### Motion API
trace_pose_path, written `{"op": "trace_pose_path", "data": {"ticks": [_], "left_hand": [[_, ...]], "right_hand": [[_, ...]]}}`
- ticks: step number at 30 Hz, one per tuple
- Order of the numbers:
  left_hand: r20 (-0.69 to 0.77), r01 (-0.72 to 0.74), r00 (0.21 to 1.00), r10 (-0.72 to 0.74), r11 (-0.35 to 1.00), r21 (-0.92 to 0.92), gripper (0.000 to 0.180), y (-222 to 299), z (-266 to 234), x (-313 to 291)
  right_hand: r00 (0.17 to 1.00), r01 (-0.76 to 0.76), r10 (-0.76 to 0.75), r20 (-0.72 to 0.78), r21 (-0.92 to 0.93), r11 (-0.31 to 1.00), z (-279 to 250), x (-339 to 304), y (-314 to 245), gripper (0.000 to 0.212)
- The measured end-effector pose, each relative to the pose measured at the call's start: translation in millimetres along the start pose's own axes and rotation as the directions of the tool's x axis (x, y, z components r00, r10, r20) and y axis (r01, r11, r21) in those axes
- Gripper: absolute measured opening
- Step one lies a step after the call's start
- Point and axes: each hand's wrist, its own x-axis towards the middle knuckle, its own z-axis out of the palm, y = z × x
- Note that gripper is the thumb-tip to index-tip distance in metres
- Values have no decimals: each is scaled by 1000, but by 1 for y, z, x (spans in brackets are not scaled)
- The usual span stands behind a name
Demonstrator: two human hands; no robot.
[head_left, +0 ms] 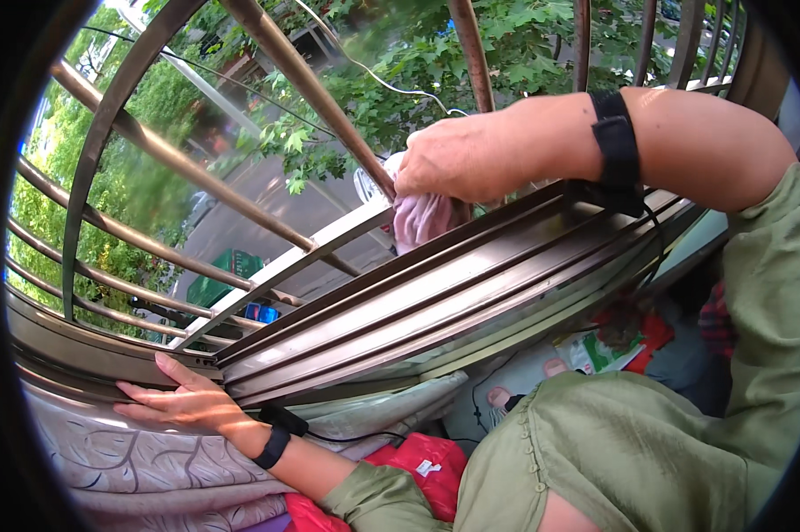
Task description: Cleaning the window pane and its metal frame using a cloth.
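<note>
My right hand (457, 164) reaches out past the window sill and is closed around a pinkish cloth (426, 220), pressed against one of the brown metal bars (316, 84). Folds of the cloth hang below the fist; its fingertips are hidden behind the hand. My left hand (180, 401) lies against the window frame (72, 341) at the lower left corner, its fingers stretched out and apart, with nothing in it. Between the hands runs the brown metal window track (417, 301) with several parallel grooves.
A patterned curtain (152, 452) hangs below the left hand. Beside my left arm lies a red cloth (426, 470). Dark straps (617, 146) with cables circle both arms. Outside the bars are leafy branches (506, 53) and a green bin (227, 273) far below.
</note>
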Motion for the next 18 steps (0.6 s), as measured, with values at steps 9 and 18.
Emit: {"op": "trace_pose_path", "data": {"ticks": [9,18], "left_hand": [[-4,7,1000,-7,999,34,68,-3,2,0],[-21,-29,999,30,999,39,67,-5,3,0]], "right_hand": [[969,-28,61,239,-136,990,-28,-40,-8,14],[950,283,-292,-112,-92,955,-10,10,-26,9]]}}
